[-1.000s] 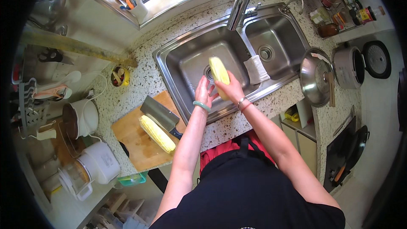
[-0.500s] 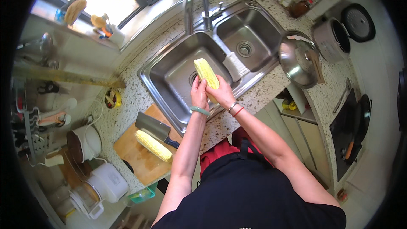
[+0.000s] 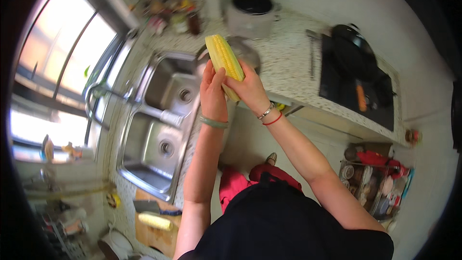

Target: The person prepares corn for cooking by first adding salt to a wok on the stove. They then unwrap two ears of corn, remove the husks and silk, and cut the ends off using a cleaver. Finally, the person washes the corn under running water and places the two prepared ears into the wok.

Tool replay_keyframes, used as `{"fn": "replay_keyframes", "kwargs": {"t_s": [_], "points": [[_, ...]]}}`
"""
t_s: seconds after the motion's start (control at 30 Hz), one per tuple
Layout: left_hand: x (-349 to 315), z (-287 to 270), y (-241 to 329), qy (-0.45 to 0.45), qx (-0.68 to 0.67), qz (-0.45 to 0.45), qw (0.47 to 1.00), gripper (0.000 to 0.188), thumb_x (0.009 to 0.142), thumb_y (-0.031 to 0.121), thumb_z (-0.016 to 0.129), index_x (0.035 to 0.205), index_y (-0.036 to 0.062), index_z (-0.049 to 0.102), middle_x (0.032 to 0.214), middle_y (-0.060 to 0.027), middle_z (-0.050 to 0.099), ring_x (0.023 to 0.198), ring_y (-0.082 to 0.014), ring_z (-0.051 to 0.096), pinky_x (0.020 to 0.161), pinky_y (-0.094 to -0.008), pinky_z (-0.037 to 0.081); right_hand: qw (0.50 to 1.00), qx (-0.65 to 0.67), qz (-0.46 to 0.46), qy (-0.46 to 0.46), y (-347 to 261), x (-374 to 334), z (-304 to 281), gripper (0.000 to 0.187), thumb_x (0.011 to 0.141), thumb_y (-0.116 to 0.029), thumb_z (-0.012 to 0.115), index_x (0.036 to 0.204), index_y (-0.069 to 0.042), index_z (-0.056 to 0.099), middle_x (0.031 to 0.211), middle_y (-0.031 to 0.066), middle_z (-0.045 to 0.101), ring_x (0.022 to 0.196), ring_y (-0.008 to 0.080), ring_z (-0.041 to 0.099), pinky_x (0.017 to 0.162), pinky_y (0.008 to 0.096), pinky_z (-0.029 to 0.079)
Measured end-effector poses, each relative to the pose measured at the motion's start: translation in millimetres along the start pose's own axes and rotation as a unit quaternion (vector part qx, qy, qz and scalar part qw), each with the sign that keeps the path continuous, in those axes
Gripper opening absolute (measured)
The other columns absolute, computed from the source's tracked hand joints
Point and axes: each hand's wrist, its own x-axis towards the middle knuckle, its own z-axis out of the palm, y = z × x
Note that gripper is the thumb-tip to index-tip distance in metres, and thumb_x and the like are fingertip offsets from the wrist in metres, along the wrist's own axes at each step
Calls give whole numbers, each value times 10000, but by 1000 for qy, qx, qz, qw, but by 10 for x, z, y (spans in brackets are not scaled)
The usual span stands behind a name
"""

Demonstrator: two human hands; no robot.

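A yellow ear of corn (image 3: 223, 57) is held up between my two hands, its upper end pointing away from me. My left hand (image 3: 213, 91) closes on its left side, and my right hand (image 3: 250, 88) wraps round it from the right. Partly hidden behind the corn and my fingers is a metal bowl (image 3: 251, 54) on the counter. At the lower left, a second ear of corn (image 3: 155, 221) lies on a wooden cutting board (image 3: 166, 239) beside a cleaver (image 3: 146, 206).
The double sink (image 3: 136, 156) with its curved faucet (image 3: 109, 88) lies to my left. An open rice cooker (image 3: 250, 15) stands at the back. On the right are a black stove (image 3: 331, 86) with a dark wok (image 3: 354, 50) and a filled rack (image 3: 370, 185).
My view has swung to the right, away from the sink. Both hands have carried the ear of corn from above the sink towards the counter with the metal bowl.
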Motion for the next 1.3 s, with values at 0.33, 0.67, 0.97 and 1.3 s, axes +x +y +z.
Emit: {"fn": "replay_keyframes", "kwargs": {"t_s": [0.33,0.67,0.97,1.3], "points": [[399,2545,-1892,-181,6,-117,976,457,912,88,537,1347,-21,445,1233,-87,562,1101,-161,533,943,-285,412,968,-25,14,249,-94,144,-3027,394,739,-195,724,1048,30,631,936,155,654,849,216,630,758,319,497],[450,3736,-3526,-215,165,-200,942,566,910,142,548,1403,-62,358,1364,-164,495,1225,-215,492,1030,-288,359,917,-70,104,379,774,156,-4732,433,767,-209,707,1103,51,616,946,162,681,842,226,665,754,325,509],[1434,3626,-4738,-204,332,-239,889,416,853,108,530,1227,-73,547,1145,-149,628,1036,-204,592,902,-288,449,848,-337,247,324,1792,930,-5168,541,735,-303,701,1187,-22,601,1106,220,625,1035,382,596,892,443,488],[1564,3486,-4714,-199,178,-318,910,400,873,37,497,1260,-63,516,1200,-109,586,1094,-178,547,964,-279,402,777,-451,310,310,2207,1267,-5051,618,756,-233,715,1309,-92,478,1211,151,530,1113,381,482,882,489,455]]}}
